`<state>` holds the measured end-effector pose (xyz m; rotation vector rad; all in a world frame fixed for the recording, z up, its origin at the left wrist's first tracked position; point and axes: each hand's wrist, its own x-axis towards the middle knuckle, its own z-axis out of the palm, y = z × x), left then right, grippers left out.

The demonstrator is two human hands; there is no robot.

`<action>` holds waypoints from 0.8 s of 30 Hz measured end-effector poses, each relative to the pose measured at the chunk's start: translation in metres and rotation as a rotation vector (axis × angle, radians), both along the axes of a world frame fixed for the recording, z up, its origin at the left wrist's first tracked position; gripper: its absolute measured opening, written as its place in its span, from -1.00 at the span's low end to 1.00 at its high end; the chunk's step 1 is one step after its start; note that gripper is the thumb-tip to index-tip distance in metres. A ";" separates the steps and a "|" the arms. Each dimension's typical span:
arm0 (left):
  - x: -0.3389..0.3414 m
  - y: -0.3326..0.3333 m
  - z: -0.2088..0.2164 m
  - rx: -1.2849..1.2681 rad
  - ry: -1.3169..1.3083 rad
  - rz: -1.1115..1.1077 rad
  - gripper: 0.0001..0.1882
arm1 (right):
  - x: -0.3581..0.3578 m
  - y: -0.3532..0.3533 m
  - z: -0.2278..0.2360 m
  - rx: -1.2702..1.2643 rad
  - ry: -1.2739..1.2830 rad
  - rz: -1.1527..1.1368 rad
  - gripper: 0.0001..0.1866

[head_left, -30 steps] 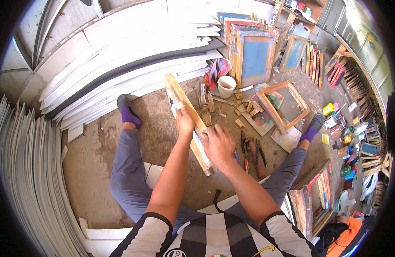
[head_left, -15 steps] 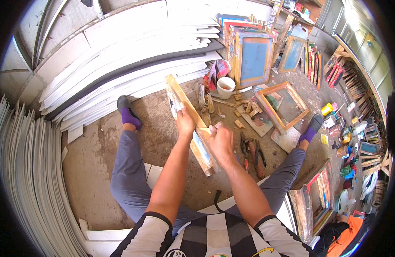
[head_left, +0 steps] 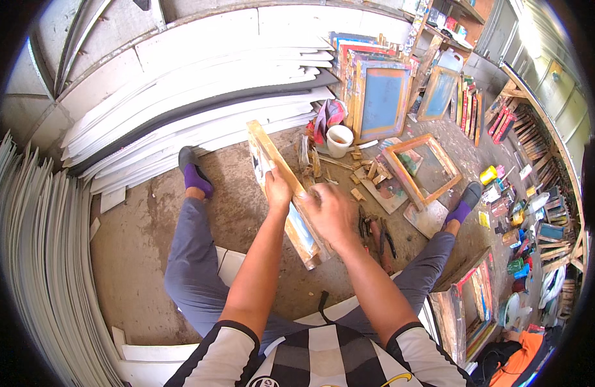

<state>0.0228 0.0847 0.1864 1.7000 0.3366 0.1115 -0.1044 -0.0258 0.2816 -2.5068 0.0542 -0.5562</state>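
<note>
I sit on a concrete floor with my legs spread. My left hand (head_left: 277, 191) grips the upper edge of a wooden screen frame (head_left: 266, 149) with blue mesh, held on edge between my legs. My right hand (head_left: 331, 213) lies on the frame's right side, fingers curled over the wood; whether it holds a small tool I cannot tell. The frame's lower end (head_left: 310, 248) rests near the floor.
Pliers and hand tools (head_left: 375, 235) lie right of the frame. A white cup (head_left: 339, 140), wood scraps (head_left: 365, 174), another wooden frame (head_left: 421, 169) and upright blue screens (head_left: 381, 100) stand ahead. White boards (head_left: 194, 116) stack at left and behind. Paint jars (head_left: 523, 213) crowd the right.
My right hand has shifted slightly up along the frame's right edge. The left hand keeps its grip and the frame stays in place.
</note>
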 end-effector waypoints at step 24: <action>0.006 0.000 -0.011 -0.070 0.008 -0.020 -0.33 | 0.030 0.009 -0.025 0.189 0.081 -0.227 -0.75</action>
